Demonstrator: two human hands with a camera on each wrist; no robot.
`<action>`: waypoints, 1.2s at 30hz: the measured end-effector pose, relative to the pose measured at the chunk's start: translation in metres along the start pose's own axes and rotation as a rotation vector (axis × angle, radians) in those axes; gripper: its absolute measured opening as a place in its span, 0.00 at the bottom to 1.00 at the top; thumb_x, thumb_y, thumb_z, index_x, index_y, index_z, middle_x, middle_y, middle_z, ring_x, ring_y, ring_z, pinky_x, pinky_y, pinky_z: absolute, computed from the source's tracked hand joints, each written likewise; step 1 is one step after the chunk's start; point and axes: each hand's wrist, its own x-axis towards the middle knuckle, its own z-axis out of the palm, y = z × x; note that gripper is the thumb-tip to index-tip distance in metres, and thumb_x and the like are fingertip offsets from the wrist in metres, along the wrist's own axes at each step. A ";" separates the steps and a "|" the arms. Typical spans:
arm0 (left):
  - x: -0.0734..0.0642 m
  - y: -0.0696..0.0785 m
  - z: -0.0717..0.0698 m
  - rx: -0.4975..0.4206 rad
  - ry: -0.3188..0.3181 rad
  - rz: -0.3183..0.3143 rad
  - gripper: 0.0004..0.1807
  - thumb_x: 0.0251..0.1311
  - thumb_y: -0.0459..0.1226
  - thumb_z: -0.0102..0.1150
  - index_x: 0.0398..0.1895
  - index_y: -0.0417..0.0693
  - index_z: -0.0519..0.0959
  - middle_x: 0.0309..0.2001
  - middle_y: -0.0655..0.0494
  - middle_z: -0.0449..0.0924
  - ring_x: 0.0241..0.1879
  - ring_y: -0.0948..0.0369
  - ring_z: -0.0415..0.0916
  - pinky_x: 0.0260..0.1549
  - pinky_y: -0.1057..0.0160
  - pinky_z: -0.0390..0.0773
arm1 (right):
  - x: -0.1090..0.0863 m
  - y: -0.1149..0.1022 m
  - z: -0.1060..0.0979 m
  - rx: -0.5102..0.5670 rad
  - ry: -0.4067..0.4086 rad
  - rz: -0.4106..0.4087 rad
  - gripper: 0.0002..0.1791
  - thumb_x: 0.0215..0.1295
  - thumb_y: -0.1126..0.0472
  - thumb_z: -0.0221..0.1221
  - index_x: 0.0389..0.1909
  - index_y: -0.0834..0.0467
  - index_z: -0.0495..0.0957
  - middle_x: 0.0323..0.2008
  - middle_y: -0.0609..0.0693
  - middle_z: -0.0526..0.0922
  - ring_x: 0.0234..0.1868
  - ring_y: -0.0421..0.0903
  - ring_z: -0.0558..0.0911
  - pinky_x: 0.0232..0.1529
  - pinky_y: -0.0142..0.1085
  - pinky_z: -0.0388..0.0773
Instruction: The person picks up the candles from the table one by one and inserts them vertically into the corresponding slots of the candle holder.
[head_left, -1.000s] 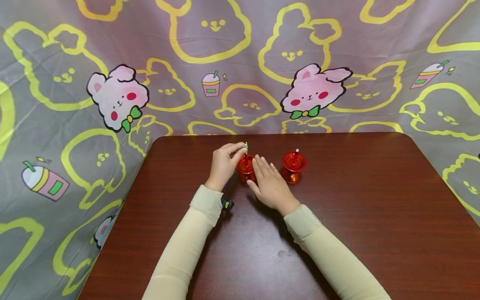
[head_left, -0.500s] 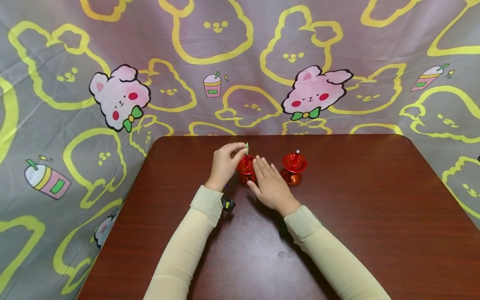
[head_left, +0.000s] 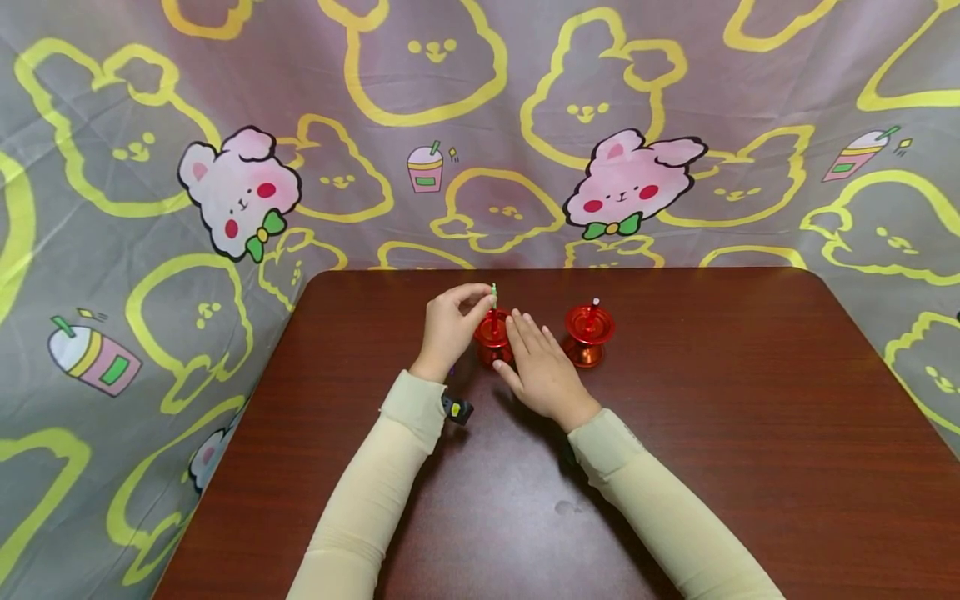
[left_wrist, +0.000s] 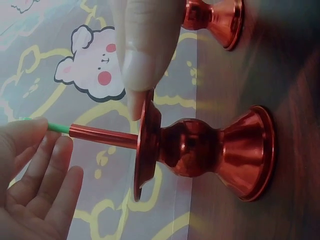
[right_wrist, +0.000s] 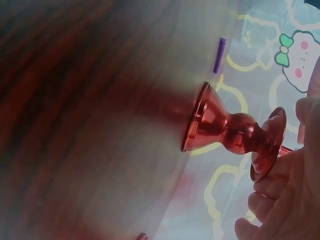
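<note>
While my left hand pinches the thin green stick atop the tubular red stem of the left shiny metallic-red candlestick, my right hand, fingers extended, should lightly steady its round dish.

Cloth: grey, pinkish toward the upper middle, creased, behind the table and along both sides.
Prints: yellow animal outlines, pink rabbits with green bows, pink drink cups.
Table: dark reddish-brown, wood-grained, its far corners rounded.
Light: pale sheen on the table's near middle.
</note>
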 end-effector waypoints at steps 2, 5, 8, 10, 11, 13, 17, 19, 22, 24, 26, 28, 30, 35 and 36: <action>0.000 0.001 0.000 -0.010 0.004 -0.008 0.09 0.65 0.35 0.67 0.44 0.39 0.87 0.40 0.48 0.89 0.39 0.56 0.86 0.43 0.58 0.85 | 0.000 0.000 0.000 0.004 0.001 -0.001 0.39 0.79 0.44 0.46 0.78 0.65 0.53 0.80 0.60 0.50 0.80 0.54 0.49 0.77 0.51 0.47; -0.001 0.002 0.000 -0.023 0.006 -0.018 0.08 0.65 0.34 0.67 0.44 0.39 0.87 0.41 0.48 0.89 0.40 0.56 0.86 0.43 0.58 0.84 | 0.000 0.000 0.000 0.012 0.005 -0.001 0.39 0.79 0.43 0.47 0.78 0.65 0.53 0.80 0.60 0.50 0.80 0.54 0.50 0.77 0.51 0.47; -0.001 0.002 -0.001 -0.018 0.007 -0.022 0.08 0.66 0.35 0.67 0.44 0.40 0.87 0.41 0.49 0.89 0.40 0.56 0.86 0.44 0.58 0.84 | -0.001 0.000 0.000 0.016 0.011 0.000 0.39 0.79 0.43 0.47 0.78 0.65 0.53 0.80 0.59 0.51 0.80 0.55 0.50 0.77 0.52 0.48; -0.002 0.002 -0.002 -0.014 0.008 -0.022 0.08 0.66 0.36 0.66 0.43 0.41 0.87 0.40 0.49 0.89 0.40 0.57 0.85 0.43 0.58 0.84 | -0.001 -0.001 0.000 0.020 0.015 0.002 0.39 0.79 0.43 0.47 0.78 0.64 0.53 0.80 0.59 0.51 0.80 0.55 0.49 0.77 0.52 0.48; -0.002 0.003 -0.002 -0.012 0.010 -0.021 0.08 0.67 0.36 0.66 0.43 0.41 0.87 0.40 0.49 0.89 0.39 0.57 0.85 0.43 0.58 0.84 | -0.001 -0.001 0.000 0.022 0.017 0.003 0.39 0.79 0.43 0.47 0.78 0.64 0.53 0.80 0.59 0.51 0.80 0.55 0.50 0.77 0.53 0.48; -0.002 0.003 -0.003 -0.011 0.013 -0.020 0.08 0.67 0.37 0.66 0.43 0.41 0.87 0.40 0.49 0.88 0.39 0.56 0.85 0.43 0.57 0.84 | -0.001 -0.001 0.000 0.028 0.025 0.003 0.39 0.79 0.43 0.47 0.78 0.64 0.54 0.79 0.59 0.52 0.80 0.55 0.50 0.77 0.53 0.48; -0.003 0.004 -0.005 -0.013 0.018 -0.024 0.08 0.67 0.37 0.66 0.42 0.41 0.87 0.39 0.49 0.88 0.39 0.57 0.85 0.43 0.57 0.84 | -0.001 -0.002 -0.001 0.035 0.042 -0.001 0.38 0.79 0.43 0.48 0.78 0.64 0.55 0.79 0.60 0.54 0.80 0.56 0.50 0.77 0.53 0.48; -0.004 0.004 -0.006 -0.017 0.022 -0.028 0.08 0.67 0.37 0.66 0.42 0.41 0.87 0.40 0.50 0.88 0.39 0.57 0.84 0.43 0.57 0.84 | -0.001 -0.003 -0.002 0.037 0.051 -0.005 0.38 0.78 0.43 0.48 0.78 0.64 0.55 0.79 0.59 0.54 0.80 0.56 0.51 0.76 0.54 0.49; -0.006 0.004 -0.009 -0.023 0.031 -0.028 0.08 0.67 0.37 0.66 0.42 0.41 0.87 0.40 0.50 0.88 0.39 0.57 0.84 0.42 0.57 0.83 | -0.001 -0.004 -0.003 0.042 0.065 -0.011 0.38 0.78 0.44 0.49 0.78 0.63 0.56 0.78 0.59 0.56 0.79 0.56 0.52 0.76 0.54 0.50; -0.007 0.003 -0.011 -0.022 0.038 -0.024 0.08 0.67 0.37 0.66 0.42 0.42 0.87 0.40 0.50 0.88 0.38 0.58 0.84 0.41 0.58 0.83 | -0.002 -0.005 -0.004 0.039 0.077 -0.016 0.38 0.78 0.43 0.49 0.77 0.63 0.57 0.78 0.59 0.57 0.79 0.57 0.53 0.76 0.55 0.51; -0.009 0.003 -0.012 -0.019 0.043 -0.021 0.07 0.67 0.37 0.66 0.42 0.42 0.87 0.40 0.51 0.88 0.38 0.58 0.84 0.41 0.59 0.83 | -0.003 -0.005 -0.006 0.039 0.093 -0.020 0.38 0.78 0.43 0.49 0.77 0.63 0.58 0.77 0.59 0.59 0.79 0.57 0.54 0.75 0.55 0.52; -0.012 0.002 -0.014 -0.018 0.050 -0.016 0.07 0.67 0.37 0.66 0.42 0.43 0.87 0.40 0.52 0.88 0.38 0.59 0.84 0.40 0.59 0.82 | -0.004 -0.006 -0.007 0.042 0.116 -0.026 0.37 0.77 0.43 0.50 0.76 0.63 0.60 0.76 0.60 0.61 0.78 0.57 0.56 0.75 0.55 0.52; -0.014 0.001 -0.017 -0.017 0.059 -0.011 0.07 0.67 0.36 0.66 0.43 0.43 0.87 0.40 0.52 0.88 0.39 0.58 0.84 0.40 0.59 0.83 | -0.006 -0.006 -0.009 0.050 0.148 -0.036 0.36 0.77 0.45 0.51 0.75 0.63 0.62 0.75 0.60 0.63 0.77 0.58 0.58 0.75 0.55 0.54; -0.021 -0.001 -0.021 -0.001 0.084 -0.003 0.07 0.66 0.33 0.65 0.45 0.42 0.85 0.40 0.50 0.88 0.39 0.56 0.85 0.39 0.57 0.83 | -0.012 -0.006 -0.013 0.063 0.221 -0.058 0.33 0.76 0.48 0.53 0.73 0.63 0.66 0.72 0.61 0.68 0.74 0.58 0.64 0.75 0.53 0.55; -0.022 -0.002 -0.022 0.006 0.089 -0.005 0.07 0.66 0.33 0.65 0.45 0.42 0.85 0.39 0.49 0.88 0.39 0.56 0.84 0.38 0.57 0.82 | -0.013 -0.006 -0.013 0.061 0.233 -0.061 0.32 0.75 0.48 0.53 0.72 0.63 0.67 0.71 0.60 0.69 0.74 0.58 0.65 0.75 0.53 0.55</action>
